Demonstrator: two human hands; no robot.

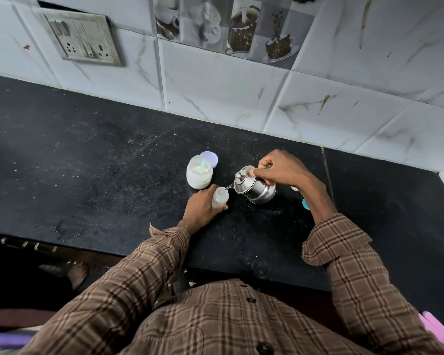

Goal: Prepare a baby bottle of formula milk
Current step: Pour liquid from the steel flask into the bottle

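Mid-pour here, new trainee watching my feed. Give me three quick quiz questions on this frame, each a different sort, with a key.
1. True or false: the left hand grips the baby bottle standing on the counter.
2. Multiple choice: the steel kettle held by the right hand is A) upright, B) tilted with its spout at the bottle mouth, C) lying on its side.
3. Fill in: a scoop stands inside the open ___ of white powder.

Key: 1 true. 2 B. 3 jar, whose lid lies just behind it.
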